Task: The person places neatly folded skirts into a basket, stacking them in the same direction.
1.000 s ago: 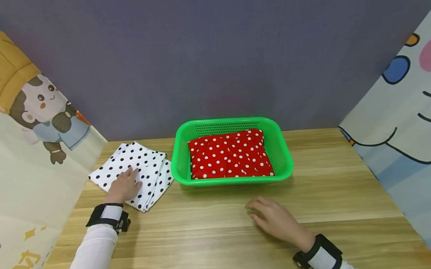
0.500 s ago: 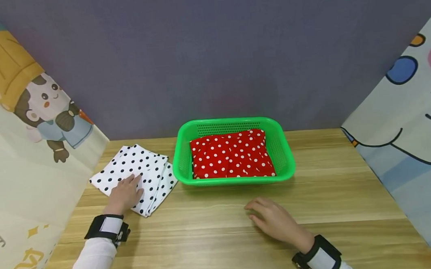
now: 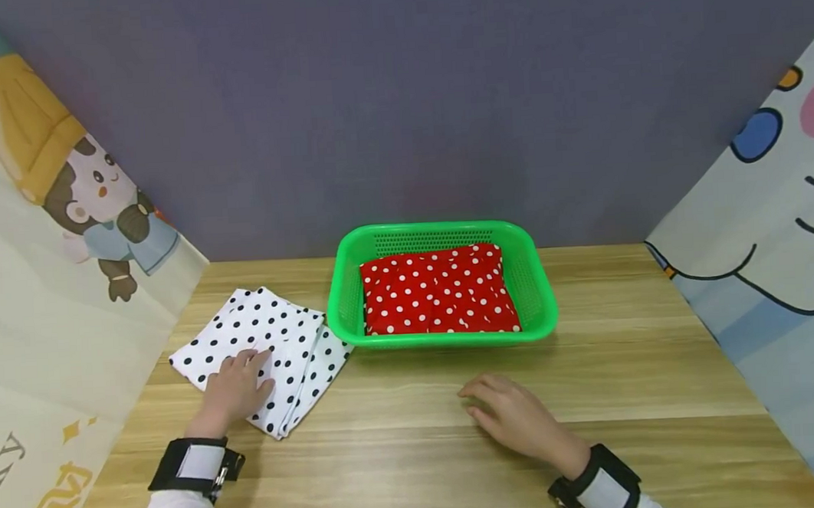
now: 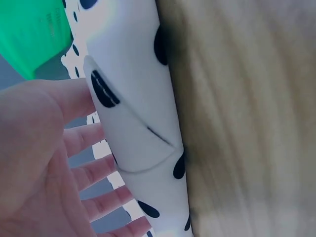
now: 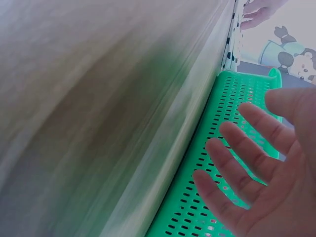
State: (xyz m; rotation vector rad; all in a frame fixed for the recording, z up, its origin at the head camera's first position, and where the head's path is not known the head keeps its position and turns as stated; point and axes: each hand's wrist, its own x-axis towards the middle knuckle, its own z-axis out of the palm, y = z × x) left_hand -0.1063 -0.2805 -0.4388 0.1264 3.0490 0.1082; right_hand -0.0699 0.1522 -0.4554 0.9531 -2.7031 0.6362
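Note:
A folded white cloth with black dots (image 3: pixel 280 330) lies on the left of the table, its right corner against the basket's side. My left hand (image 3: pixel 236 387) rests on top of it with fingers spread and fairly straight; in the left wrist view the fingertips touch the cloth's folded layers (image 4: pixel 133 113). My right hand (image 3: pixel 515 417) is over the table in front of the basket, relaxed, holding nothing. In the right wrist view its fingers (image 5: pixel 252 158) are apart from one another, with the basket's wall behind them.
A green perforated plastic basket (image 3: pixel 446 339) stands at the back middle of the wooden table (image 3: pixel 627 365). Inside it lies a folded red cloth with white dots (image 3: pixel 437 295). A grey wall (image 3: pixel 413 115) rises behind, and cartoon-printed panels flank both sides.
My left hand and the white dotted cloth have slid nearer the front edge, the cloth also slightly rightward. The right hand has barely moved. The basket stays put while the view shifts slightly.

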